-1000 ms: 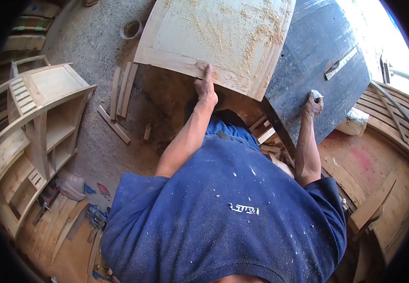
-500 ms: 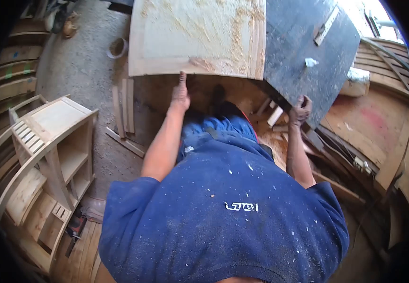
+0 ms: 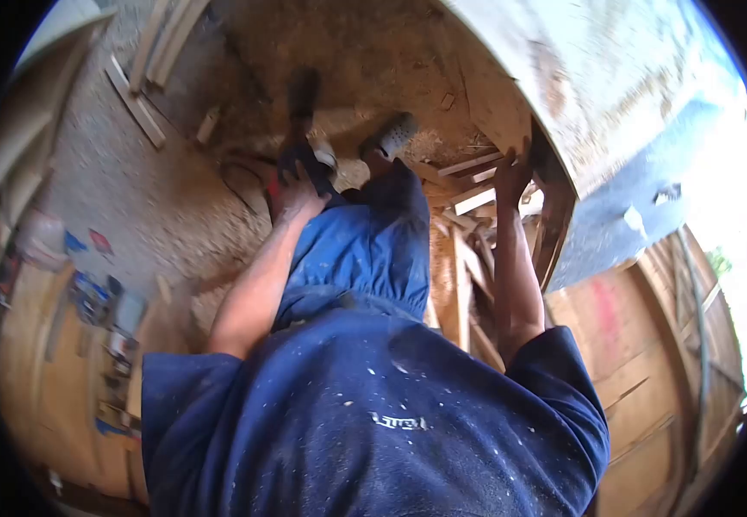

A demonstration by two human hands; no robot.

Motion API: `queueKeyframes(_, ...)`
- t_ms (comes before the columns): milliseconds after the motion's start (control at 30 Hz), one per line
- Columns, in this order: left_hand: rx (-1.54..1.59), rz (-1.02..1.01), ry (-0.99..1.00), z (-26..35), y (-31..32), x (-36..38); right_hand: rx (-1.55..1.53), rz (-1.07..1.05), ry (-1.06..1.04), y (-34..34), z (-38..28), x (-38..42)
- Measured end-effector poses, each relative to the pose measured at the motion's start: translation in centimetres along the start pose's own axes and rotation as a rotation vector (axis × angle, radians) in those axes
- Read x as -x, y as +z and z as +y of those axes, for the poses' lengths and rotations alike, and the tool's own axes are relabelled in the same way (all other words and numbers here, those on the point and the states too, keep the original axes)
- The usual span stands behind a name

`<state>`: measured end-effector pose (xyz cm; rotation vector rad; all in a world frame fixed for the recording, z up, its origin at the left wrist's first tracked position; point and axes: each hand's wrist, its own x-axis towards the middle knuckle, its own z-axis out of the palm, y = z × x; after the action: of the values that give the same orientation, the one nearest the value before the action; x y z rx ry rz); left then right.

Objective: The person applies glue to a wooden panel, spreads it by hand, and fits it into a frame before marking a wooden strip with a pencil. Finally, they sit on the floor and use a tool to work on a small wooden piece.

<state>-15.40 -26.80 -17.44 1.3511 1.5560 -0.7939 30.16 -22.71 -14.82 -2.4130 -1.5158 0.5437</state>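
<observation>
Left hand (image 3: pixel 300 200) at a dark, red-marked object (image 3: pixel 314 169), right hand (image 3: pixel 512 177) by the edge of a wooden panel (image 3: pixel 593 103).
The dark object is in front of the blue trousers (image 3: pixel 352 258), above the floor (image 3: pixel 171 211); the left fingers lie against it, but I cannot tell whether they clamp it. The right fingers are near the panel's lower edge, their grip unclear. Wood offcuts (image 3: pixel 475 200) lie heaped below that hand. Beside the panel, the dark tabletop (image 3: pixel 593 237) bears a small white bottle-like container (image 3: pixel 634 221), contents hidden. At far left, a wooden cabinet (image 3: pixel 24 142) is blurred, its contents unreadable; power tools (image 3: pixel 91 299) lie near it.
</observation>
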Motion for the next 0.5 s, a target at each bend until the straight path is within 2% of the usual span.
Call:
queueKeyframes(33, -0.028, 0.004, -0.013, 0.8, 0.8, 0.3, 0.197, 0.124, -0.015, 2.0, 4.6, -2.5)
queueKeyframes(100, 0.025, 0.04, -0.149, 2.4, 1.3, 0.1, 0.371, 0.296, -0.138, 2.7, 3.5, -6.5)
queueKeyframes(133, 0.048, 0.043, -0.197, 3.0, 1.7, 0.4, 0.422, 0.363, -0.132, 2.7, 3.6, -8.3)
queueKeyframes(200, 0.032, 0.203, -0.231, 3.8, 2.9, 0.9, 0.483, 0.457, -0.052, 2.6, 4.3, -12.7)
queueKeyframes(333, 0.318, 0.25, -0.247, 3.7, 3.7, 1.4, 0.531, 0.548, 0.093, 2.9, 5.7, -18.4)
queueKeyframes(500, 0.336, 0.348, -0.255, 3.8, 3.3, 1.1, 0.452, 0.662, 0.266, 2.2, 7.7, -18.8)
